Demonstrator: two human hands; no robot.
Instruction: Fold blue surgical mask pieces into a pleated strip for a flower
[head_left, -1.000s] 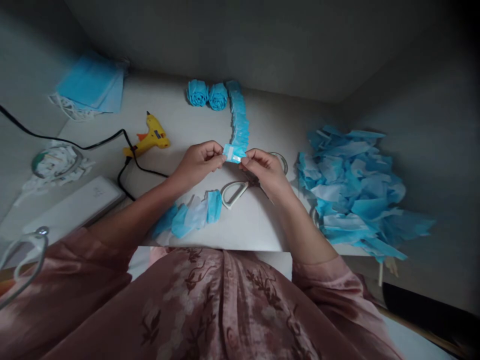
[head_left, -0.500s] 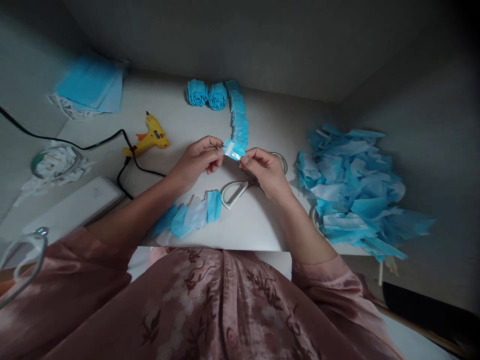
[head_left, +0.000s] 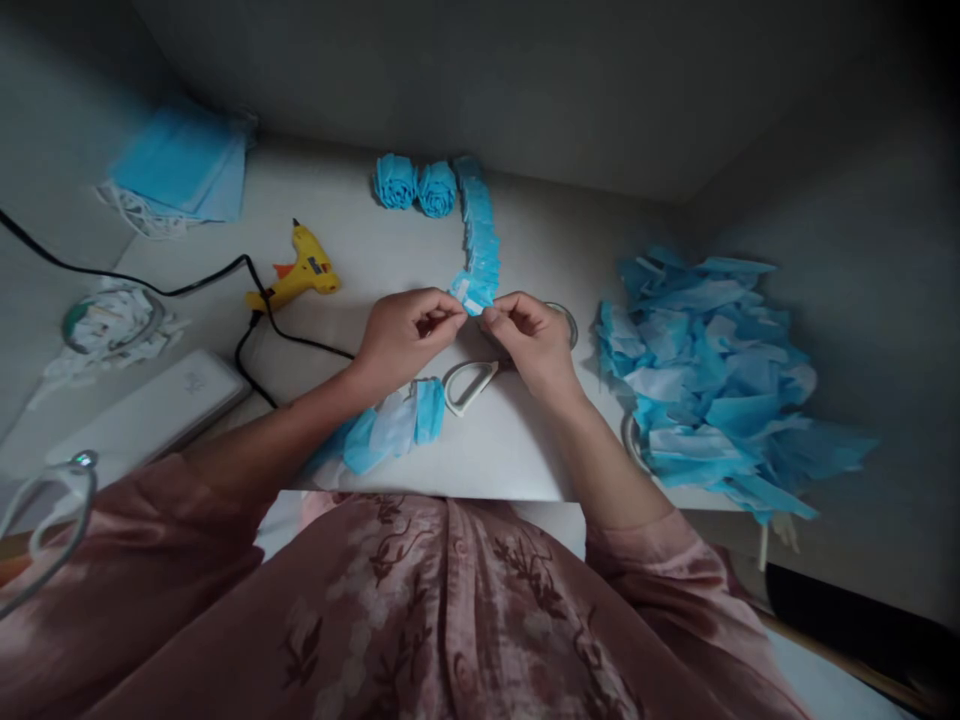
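Observation:
My left hand and my right hand meet over the white table, fingers pinched on the near end of a long blue pleated strip. The strip runs away from me to two blue rolled rosettes at the table's back. White-handled scissors lie just below my hands. A few folded blue and white pieces rest under my left wrist.
A yellow glue gun with a black cord lies at left. A stack of blue face masks sits far left. A heap of blue cut scraps fills the right. A white flat device lies near left.
My two hands have drawn closer together on the strip's end, and my left fingers have curled tighter over it. The strip's end has moved slightly up and right.

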